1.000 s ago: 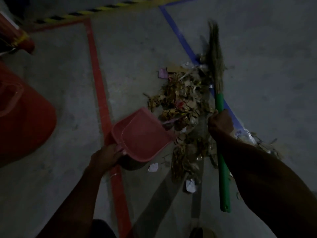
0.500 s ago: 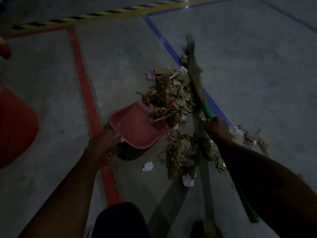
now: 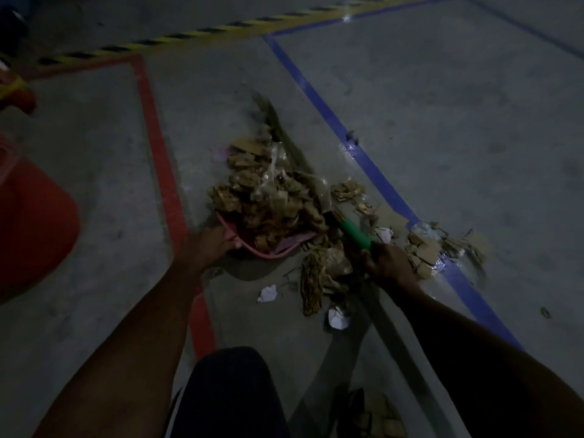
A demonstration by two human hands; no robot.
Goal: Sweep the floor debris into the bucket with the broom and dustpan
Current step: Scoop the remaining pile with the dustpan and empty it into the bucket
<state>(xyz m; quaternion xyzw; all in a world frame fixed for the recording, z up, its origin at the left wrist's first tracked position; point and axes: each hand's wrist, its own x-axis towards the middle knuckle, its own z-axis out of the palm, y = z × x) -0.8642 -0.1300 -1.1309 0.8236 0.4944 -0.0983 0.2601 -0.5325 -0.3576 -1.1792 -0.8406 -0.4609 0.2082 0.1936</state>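
Broom stroke has landed: a second ago the pink dustpan (image 3: 286, 245) sat nearly bare with the pile beside it, now most of the brown debris heap (image 3: 271, 200) is piled on and over its mouth. Left hand (image 3: 210, 248) curls its grip round the dustpan's rear edge, holding it low to the floor. Right hand (image 3: 387, 263) is wrapped round the green broom handle (image 3: 355, 232), with the bristles (image 3: 278, 128) laid flat along the far side of the heap. Light is poor, so how much is actually inside the pan rather than against its lip is hard to tell. Left over: a brown clump (image 3: 313, 282) and white paper scraps (image 3: 268, 294) nearer the person, plus cardboard bits (image 3: 423, 248) on the blue floor line (image 3: 373, 165). Red bucket (image 3: 34, 222) sits well apart at left, so I'd judge one load is nearly ready to carry over and at least one more pass is needed.
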